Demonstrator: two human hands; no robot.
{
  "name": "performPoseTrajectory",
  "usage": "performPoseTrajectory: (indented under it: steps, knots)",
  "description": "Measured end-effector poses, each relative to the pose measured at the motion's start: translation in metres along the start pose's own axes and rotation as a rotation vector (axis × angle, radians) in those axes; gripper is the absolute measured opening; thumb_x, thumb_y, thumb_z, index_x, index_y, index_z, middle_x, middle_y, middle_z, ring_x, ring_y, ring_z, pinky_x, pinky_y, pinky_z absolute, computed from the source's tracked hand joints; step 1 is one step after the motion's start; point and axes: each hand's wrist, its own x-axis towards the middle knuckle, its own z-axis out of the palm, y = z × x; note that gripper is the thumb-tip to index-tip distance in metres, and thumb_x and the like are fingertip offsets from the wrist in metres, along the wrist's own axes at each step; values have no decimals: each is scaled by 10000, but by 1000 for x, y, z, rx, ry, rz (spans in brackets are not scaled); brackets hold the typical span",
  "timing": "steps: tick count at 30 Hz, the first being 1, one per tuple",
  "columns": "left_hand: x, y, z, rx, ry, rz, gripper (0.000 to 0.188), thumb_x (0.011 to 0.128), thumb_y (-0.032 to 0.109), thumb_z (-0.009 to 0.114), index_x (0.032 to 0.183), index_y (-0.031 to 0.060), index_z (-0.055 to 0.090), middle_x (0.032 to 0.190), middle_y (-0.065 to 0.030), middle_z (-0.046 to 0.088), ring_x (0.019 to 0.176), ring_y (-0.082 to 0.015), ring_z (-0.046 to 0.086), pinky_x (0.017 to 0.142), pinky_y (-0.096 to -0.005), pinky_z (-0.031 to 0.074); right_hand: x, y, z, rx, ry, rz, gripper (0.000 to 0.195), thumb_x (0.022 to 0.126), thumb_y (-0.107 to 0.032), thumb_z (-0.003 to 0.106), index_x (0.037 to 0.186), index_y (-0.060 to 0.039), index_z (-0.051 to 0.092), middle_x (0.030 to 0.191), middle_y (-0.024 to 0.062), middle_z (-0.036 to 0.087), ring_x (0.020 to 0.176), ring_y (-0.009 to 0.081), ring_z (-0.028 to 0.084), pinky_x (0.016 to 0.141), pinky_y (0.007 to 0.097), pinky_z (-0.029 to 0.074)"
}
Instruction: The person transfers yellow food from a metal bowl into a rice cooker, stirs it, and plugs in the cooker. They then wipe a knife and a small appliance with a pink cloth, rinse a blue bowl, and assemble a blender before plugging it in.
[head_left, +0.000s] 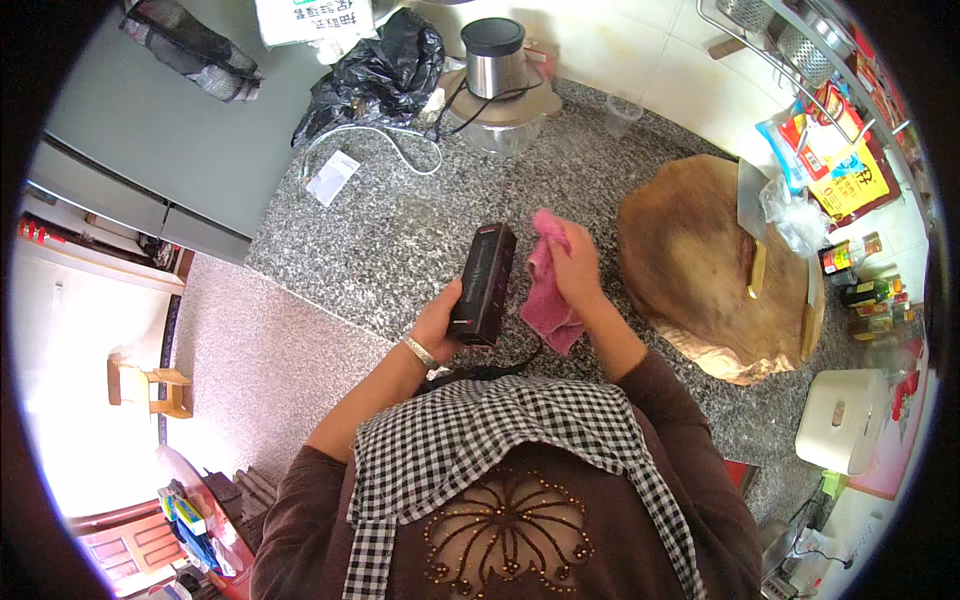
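Observation:
My left hand (438, 324), with a bracelet at its wrist, grips the lower end of a long black box (484, 281). The box is tilted, and its dark front bears a little writing. In my right hand (576, 262) is a bunched pink cloth (551, 311), whose loose end hangs below the fingers. A narrow gap separates the cloth from the box. Both hands are over the speckled granite countertop (375, 225), close to my checked apron (495, 427). A dark strap or cord (499, 369) shows just beyond the apron's edge.
Right of me, a thick wooden chopping block (675, 247) carries a cleaver (751, 199). A food chopper (495, 64), black plastic bag (382, 75), white cable (405, 154) and paper slip (332, 178) occupy the back. Sauce bottles (847, 255) and a cream container (841, 421) line the right wall.

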Motion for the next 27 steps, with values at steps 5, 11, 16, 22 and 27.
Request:
performPoseTrajectory:
  steps: [5, 11, 16, 22, 27]
  knots:
    - [-6, 2, 1, -264, -122, -35, 516, 1028, 435, 325, 1358, 56, 439, 1231, -208, 585, 1041, -354, 619, 937, -596, 472, -29, -35, -25, 186, -98, -31, 351, 905, -79, 587, 1254, -46, 573, 1191, 143, 580, 1140, 280, 547, 984, 361, 426]
    - [3, -5, 2, -273, 75, -35, 486, 1034, 452, 299, 1305, 106, 506, 1196, -144, 621, 1014, -322, 632, 910, -527, 508, -56, -81, -33, 195, -256, -430, 307, 851, -55, 620, 1156, -80, 643, 1108, 107, 613, 1087, 302, 558, 931, 398, 452]
    - [-10, -1, 29, -8, 160, -24, 537, 1001, 566, 308, 1231, 140, 540, 1092, -88, 653, 871, -239, 664, 590, -400, 563, -42, -82, -12, 164, -228, -640, 297, 841, -45, 597, 1130, -87, 655, 1100, 97, 620, 1083, 305, 559, 923, 402, 451]
    - [-25, 9, 40, 28, -2, -32, 587, 957, 638, 342, 1172, 133, 553, 934, -78, 653, 692, -230, 629, 477, -377, 470, 8, -85, -23, 40, -86, -507, 274, 851, -84, 556, 1103, -92, 665, 1116, 119, 620, 1071, 310, 569, 925, 413, 449]
    - [-28, 25, 43, -64, 146, 64, 515, 970, 586, 392, 1188, 149, 556, 1008, -75, 656, 728, -217, 636, 497, -394, 480, -38, -111, -6, 261, -329, -660, 297, 834, -28, 556, 1112, -62, 655, 1093, 120, 606, 1073, 308, 556, 933, 400, 442]
